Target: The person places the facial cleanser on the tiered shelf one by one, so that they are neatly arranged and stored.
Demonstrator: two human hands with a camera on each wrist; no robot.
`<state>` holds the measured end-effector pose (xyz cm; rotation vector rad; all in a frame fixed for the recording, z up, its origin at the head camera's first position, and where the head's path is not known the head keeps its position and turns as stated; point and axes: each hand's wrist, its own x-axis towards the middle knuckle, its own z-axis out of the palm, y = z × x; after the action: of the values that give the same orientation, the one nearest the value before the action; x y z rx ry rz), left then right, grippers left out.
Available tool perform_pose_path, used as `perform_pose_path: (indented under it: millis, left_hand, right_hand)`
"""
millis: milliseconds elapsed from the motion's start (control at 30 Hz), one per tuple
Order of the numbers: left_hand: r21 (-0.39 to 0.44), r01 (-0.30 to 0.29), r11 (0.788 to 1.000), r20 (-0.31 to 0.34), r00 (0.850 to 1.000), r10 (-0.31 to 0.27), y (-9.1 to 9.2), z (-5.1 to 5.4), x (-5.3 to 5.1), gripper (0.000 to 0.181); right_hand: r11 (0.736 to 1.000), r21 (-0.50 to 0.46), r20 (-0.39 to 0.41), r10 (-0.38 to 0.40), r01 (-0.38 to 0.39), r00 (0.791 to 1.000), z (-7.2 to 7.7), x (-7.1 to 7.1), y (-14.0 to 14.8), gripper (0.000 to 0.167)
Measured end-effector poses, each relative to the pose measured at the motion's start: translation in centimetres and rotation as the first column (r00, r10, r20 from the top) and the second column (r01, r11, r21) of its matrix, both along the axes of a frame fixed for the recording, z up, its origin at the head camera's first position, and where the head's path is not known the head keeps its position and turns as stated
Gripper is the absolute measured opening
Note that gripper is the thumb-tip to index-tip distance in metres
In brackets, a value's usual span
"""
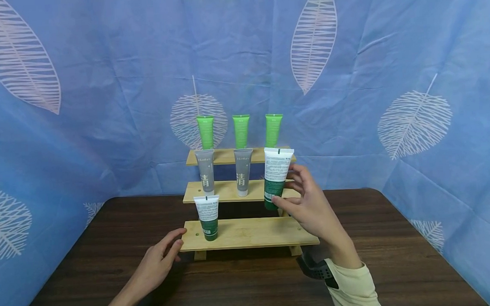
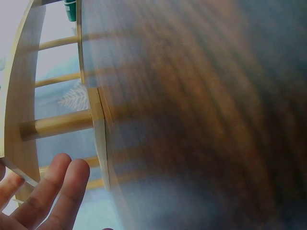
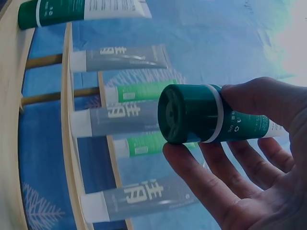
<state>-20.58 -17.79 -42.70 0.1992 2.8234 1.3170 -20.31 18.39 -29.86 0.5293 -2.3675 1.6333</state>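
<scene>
My right hand (image 1: 309,205) pinches a green-and-white squeeze tube (image 1: 277,170) between thumb and fingers, raised above the right half of the lowest shelf. Its green cap (image 3: 184,114) points down, apart from the shelf. A matching tube (image 1: 208,218) stands cap-down near the left end of the bottom shelf (image 1: 252,232). My left hand (image 1: 155,266) is at that shelf's left end, fingertips touching or very near the corner. In the left wrist view its fingers (image 2: 67,191) extend fairly straight beside the board's end.
Grey tubes (image 1: 242,171) stand on the middle shelf (image 1: 226,190); the right wrist view shows a third grey tube (image 3: 144,199). Three bright green tubes (image 1: 241,130) stand on the top shelf (image 1: 224,156). The wooden rack rests on a dark table (image 1: 251,285) before a blue curtain (image 1: 145,121).
</scene>
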Motion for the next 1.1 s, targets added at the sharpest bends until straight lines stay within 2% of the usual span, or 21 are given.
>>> perform_pose_path:
  millis: [433,1100]
  left_hand:
    - [-0.006,0.004,1.000,-0.006,1.000,-0.004,0.0,0.1,0.0,0.049]
    - [-0.010,0.006,1.000,-0.009,1.000,-0.006,0.0,0.2,0.2,0.044]
  right_hand:
    - [0.999,0.021,-0.021,0.040,-0.040,0.999,-0.2,0.3,-1.7,0.068]
    - [0.997,0.037,0.019,0.066,-0.066,0.998,-1.4,-0.4,-3.1,0.066]
